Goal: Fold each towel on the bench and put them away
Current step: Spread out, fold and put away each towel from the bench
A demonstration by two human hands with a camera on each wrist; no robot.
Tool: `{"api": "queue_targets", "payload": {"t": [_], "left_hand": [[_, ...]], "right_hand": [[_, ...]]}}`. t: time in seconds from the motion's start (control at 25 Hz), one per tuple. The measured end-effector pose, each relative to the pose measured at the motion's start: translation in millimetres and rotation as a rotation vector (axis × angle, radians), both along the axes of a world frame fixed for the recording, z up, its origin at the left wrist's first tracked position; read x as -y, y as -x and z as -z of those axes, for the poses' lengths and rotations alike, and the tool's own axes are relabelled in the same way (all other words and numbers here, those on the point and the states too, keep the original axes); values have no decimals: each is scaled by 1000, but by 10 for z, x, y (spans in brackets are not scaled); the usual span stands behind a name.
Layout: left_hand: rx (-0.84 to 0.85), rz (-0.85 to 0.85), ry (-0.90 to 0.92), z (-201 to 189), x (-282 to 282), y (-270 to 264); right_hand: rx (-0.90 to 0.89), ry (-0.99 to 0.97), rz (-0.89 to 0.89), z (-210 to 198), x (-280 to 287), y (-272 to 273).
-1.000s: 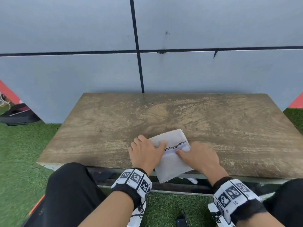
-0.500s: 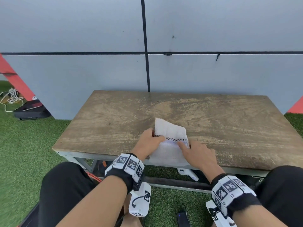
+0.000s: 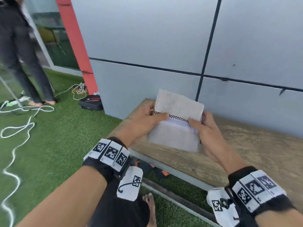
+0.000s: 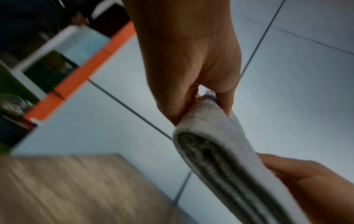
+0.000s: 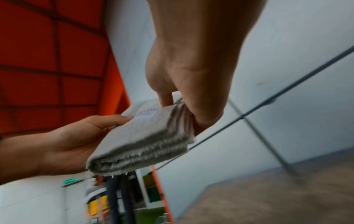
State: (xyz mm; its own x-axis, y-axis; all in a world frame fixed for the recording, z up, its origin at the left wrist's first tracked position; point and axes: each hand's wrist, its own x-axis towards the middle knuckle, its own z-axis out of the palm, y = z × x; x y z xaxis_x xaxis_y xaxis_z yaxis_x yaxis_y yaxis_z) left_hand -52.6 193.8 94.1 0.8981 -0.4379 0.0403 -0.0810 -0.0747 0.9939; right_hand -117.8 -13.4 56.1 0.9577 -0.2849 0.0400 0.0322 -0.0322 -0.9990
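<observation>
A folded white towel (image 3: pixel 176 122) with a black-checked stripe hangs in the air above the left end of the wooden bench (image 3: pixel 246 154). My left hand (image 3: pixel 147 122) pinches its left edge, thumb on top. At the right edge my right hand (image 3: pixel 203 126) grips it the same way. In the left wrist view the towel (image 4: pixel 220 151) shows its layered folded edge under my left hand (image 4: pixel 201 91), with my right hand (image 4: pixel 306 181) below. The right wrist view has the stacked folds of the towel (image 5: pixel 145 142) between my right hand (image 5: pixel 184 97) and my left hand (image 5: pixel 76 141).
A grey panelled wall (image 3: pixel 164 46) rises behind the bench. Green turf (image 3: pixel 49 145) lies to the left, with white cables (image 3: pixel 19 125) and a black bag (image 3: pixel 91 103) on it. A person in dark trousers (image 3: pixel 21 54) stands at the far left, by a red post (image 3: pixel 73 43).
Both hands have lifted the folded towel off the bench top and carried it to the left. The head view has swung left, bringing the turf, cables and standing person into sight.
</observation>
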Motion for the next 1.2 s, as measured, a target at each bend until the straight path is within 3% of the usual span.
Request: {"api": "queue_targets", "payload": {"t": [0.2,0.36,0.48,0.72,1.0,1.2], "left_hand": [[3,-267,-29,-288,-1314,-2],[-72,-409,-7,68,-2150,19],[-186,-543,30,624,-2525,-50],[-425,-795,147,2018,-3022,-79],[-579,-844,-55,3219,-3089,179],[-700,-719,-302,3737,-2929,188]], "right_hand": [[202,210,-254,-393,-954,-446],[209,385,-425,-232,-1747,-851],[213,567,-535,177,-2226,-1133],[186,681,-774,1293,-2840,-1544],[22,777,-1015,2510,-3021,-1474],[-250,971,-1138,3101,-2964,-1296]]}}
